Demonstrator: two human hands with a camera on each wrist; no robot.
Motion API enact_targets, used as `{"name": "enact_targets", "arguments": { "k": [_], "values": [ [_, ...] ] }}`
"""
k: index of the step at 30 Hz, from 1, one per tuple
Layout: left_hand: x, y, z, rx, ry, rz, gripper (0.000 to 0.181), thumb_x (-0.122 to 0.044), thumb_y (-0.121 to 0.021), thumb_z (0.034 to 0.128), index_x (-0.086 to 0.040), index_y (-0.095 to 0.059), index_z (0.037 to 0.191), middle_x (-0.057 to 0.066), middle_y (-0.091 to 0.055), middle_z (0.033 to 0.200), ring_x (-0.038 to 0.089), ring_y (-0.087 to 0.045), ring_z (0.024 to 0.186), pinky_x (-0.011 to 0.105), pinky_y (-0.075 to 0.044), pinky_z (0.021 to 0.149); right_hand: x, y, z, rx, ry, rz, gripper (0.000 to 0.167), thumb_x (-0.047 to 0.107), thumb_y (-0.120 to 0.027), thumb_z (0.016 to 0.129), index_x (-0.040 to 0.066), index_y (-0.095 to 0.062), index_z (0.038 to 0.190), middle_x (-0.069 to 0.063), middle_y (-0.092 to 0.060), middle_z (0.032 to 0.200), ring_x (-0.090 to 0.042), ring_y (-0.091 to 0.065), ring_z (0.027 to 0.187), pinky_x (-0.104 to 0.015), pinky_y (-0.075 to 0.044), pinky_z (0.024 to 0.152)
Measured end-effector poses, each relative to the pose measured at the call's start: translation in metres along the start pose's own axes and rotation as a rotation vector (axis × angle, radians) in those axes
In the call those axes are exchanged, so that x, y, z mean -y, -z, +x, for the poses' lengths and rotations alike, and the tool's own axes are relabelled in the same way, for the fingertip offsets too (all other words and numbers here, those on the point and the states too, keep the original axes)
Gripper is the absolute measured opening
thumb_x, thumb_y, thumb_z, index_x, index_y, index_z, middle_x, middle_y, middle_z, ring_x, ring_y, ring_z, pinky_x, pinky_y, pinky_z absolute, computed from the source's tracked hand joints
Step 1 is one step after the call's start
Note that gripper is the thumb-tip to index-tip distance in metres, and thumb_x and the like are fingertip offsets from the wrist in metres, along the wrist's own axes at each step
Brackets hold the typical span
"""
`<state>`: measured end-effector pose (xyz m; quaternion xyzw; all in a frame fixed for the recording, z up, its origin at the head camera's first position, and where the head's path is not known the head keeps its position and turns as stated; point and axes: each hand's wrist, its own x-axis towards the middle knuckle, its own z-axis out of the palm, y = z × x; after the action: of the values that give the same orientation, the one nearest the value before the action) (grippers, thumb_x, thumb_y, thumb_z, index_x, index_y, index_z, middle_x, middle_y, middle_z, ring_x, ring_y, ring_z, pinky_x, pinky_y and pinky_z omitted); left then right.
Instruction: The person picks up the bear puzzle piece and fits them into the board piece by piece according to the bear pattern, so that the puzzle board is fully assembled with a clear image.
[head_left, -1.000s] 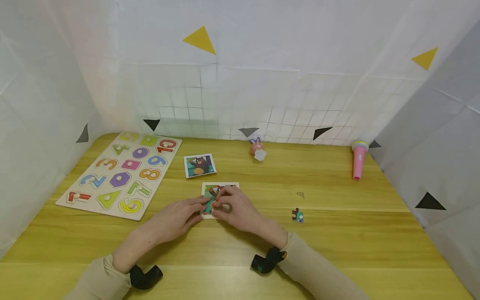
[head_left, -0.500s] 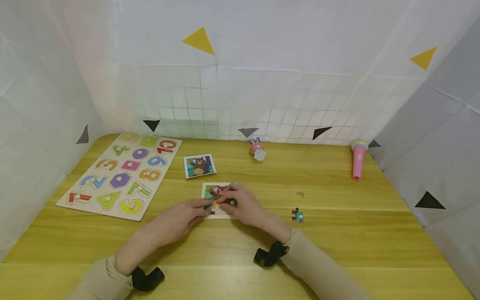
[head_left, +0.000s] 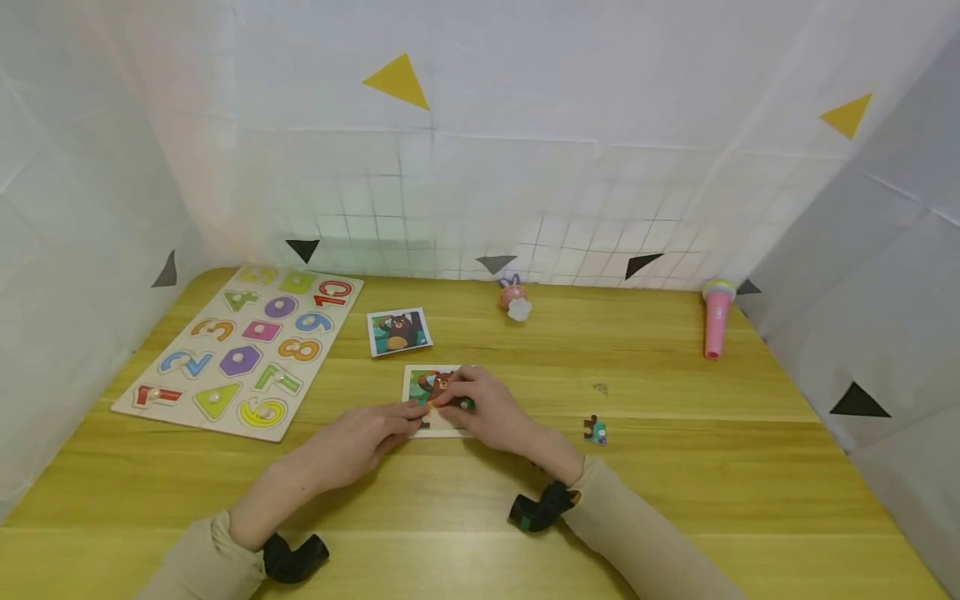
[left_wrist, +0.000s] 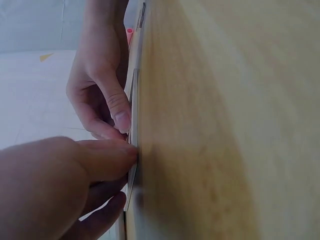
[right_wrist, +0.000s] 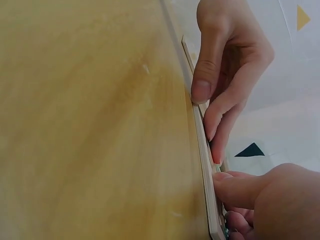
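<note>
A small jigsaw puzzle board with a bear picture lies flat on the table under both hands. From the left, my left hand rests its fairly straight fingers on the board's left part, with the thumb at its near edge in the left wrist view. My right hand covers the board's right side. Its thumb and index finger pinch a puzzle piece, mostly hidden by the fingers, at the middle of the picture. To the right, a loose puzzle piece in brown and teal lies on the table.
A bear picture card lies just behind the board. At left is a wooden number-and-shape board. A small pink toy with bunny ears stands near the back wall, and a pink toy microphone lies at far right.
My right hand has shifted slightly right and back across the puzzle board, uncovering more of the bear picture. During the last half second both hands barely move; the left fingers edge slightly inward.
</note>
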<state>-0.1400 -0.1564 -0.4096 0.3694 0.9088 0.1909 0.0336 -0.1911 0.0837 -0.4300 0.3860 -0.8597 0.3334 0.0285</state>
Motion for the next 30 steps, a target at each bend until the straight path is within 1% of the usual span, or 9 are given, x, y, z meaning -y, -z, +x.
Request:
{"name": "enact_targets", "arguments": {
  "k": [6, 9, 14, 17, 19, 22, 25, 28, 30],
  "values": [
    [0.001, 0.000, -0.001, -0.004, 0.016, -0.025, 0.031, -0.015, -0.057, 0.1027, -0.009, -0.065, 0.132, 0.005, -0.056, 0.146, 0.026, -0.056, 0.131, 0.045, -0.049, 0.105, -0.001, 0.001, 0.002, 0.002, 0.019, 0.012, 0.011, 0.013, -0.073, 0.092, 0.013, -0.079, 0.102, -0.003, -0.063, 0.103, -0.017, -0.057, 0.092, -0.027, -0.049, 0.074],
    [0.002, 0.000, -0.002, -0.011, 0.013, -0.022, 0.031, -0.016, -0.057, 0.1027, -0.009, -0.065, 0.132, 0.005, -0.055, 0.146, 0.025, -0.055, 0.132, 0.045, -0.048, 0.106, -0.002, 0.002, 0.002, 0.012, 0.033, 0.021, 0.012, 0.013, -0.072, 0.092, 0.012, -0.079, 0.102, -0.004, -0.064, 0.104, -0.018, -0.058, 0.093, -0.029, -0.050, 0.075],
    [0.001, 0.000, -0.002, 0.002, 0.011, -0.021, 0.030, -0.017, -0.057, 0.1027, -0.010, -0.066, 0.131, 0.005, -0.055, 0.147, 0.026, -0.055, 0.132, 0.045, -0.048, 0.106, -0.005, 0.011, 0.000, 0.062, 0.053, 0.048, 0.012, 0.011, -0.071, 0.093, 0.009, -0.077, 0.103, -0.004, -0.065, 0.106, -0.019, -0.060, 0.091, -0.031, -0.052, 0.078],
    [0.000, 0.000, -0.003, 0.014, 0.026, -0.035, 0.031, -0.017, -0.056, 0.1032, -0.011, -0.065, 0.132, 0.004, -0.054, 0.148, 0.026, -0.054, 0.133, 0.046, -0.047, 0.107, -0.007, 0.021, -0.004, 0.100, 0.046, 0.037, 0.016, 0.011, -0.070, 0.094, 0.009, -0.076, 0.109, -0.005, -0.066, 0.110, -0.020, -0.063, 0.095, -0.033, -0.054, 0.083],
    [0.000, 0.001, -0.003, 0.018, 0.038, -0.041, 0.032, -0.017, -0.056, 0.1033, -0.012, -0.065, 0.133, 0.004, -0.053, 0.148, 0.027, -0.053, 0.134, 0.046, -0.046, 0.108, -0.008, 0.027, -0.008, 0.111, 0.038, 0.011, 0.020, 0.011, -0.070, 0.094, 0.008, -0.074, 0.113, -0.005, -0.067, 0.112, -0.020, -0.064, 0.097, -0.033, -0.054, 0.084],
    [0.001, 0.001, -0.004, 0.021, 0.052, -0.044, 0.032, -0.018, -0.056, 0.1034, -0.012, -0.065, 0.133, 0.003, -0.053, 0.149, 0.026, -0.052, 0.135, 0.046, -0.045, 0.109, -0.011, 0.035, -0.018, 0.102, 0.019, -0.011, 0.023, 0.010, -0.068, 0.095, 0.008, -0.072, 0.118, -0.005, -0.067, 0.113, -0.019, -0.065, 0.099, -0.034, -0.055, 0.084],
    [0.000, 0.001, -0.004, 0.019, 0.053, -0.042, 0.030, -0.018, -0.056, 0.1031, -0.012, -0.066, 0.131, 0.002, -0.053, 0.149, 0.027, -0.053, 0.135, 0.046, -0.045, 0.109, -0.015, 0.043, -0.031, 0.076, 0.000, -0.011, 0.025, 0.011, -0.068, 0.095, 0.007, -0.071, 0.120, -0.004, -0.068, 0.114, -0.017, -0.065, 0.101, -0.035, -0.056, 0.086],
    [-0.001, 0.000, -0.003, 0.012, 0.038, -0.042, 0.029, -0.016, -0.056, 0.1028, -0.012, -0.067, 0.130, 0.003, -0.053, 0.148, 0.028, -0.053, 0.134, 0.047, -0.046, 0.108, -0.020, 0.051, -0.046, 0.048, -0.023, -0.003, 0.026, 0.013, -0.070, 0.094, 0.007, -0.071, 0.120, -0.003, -0.068, 0.115, -0.016, -0.066, 0.104, -0.036, -0.056, 0.090],
    [-0.002, 0.000, -0.002, 0.008, 0.031, -0.044, 0.028, -0.016, -0.057, 0.1027, -0.012, -0.067, 0.129, 0.003, -0.054, 0.148, 0.028, -0.053, 0.134, 0.047, -0.046, 0.108, -0.023, 0.057, -0.056, 0.027, -0.037, 0.002, 0.026, 0.014, -0.072, 0.093, 0.007, -0.072, 0.119, -0.003, -0.069, 0.114, -0.017, -0.066, 0.104, -0.036, -0.057, 0.089]
  ]
}}
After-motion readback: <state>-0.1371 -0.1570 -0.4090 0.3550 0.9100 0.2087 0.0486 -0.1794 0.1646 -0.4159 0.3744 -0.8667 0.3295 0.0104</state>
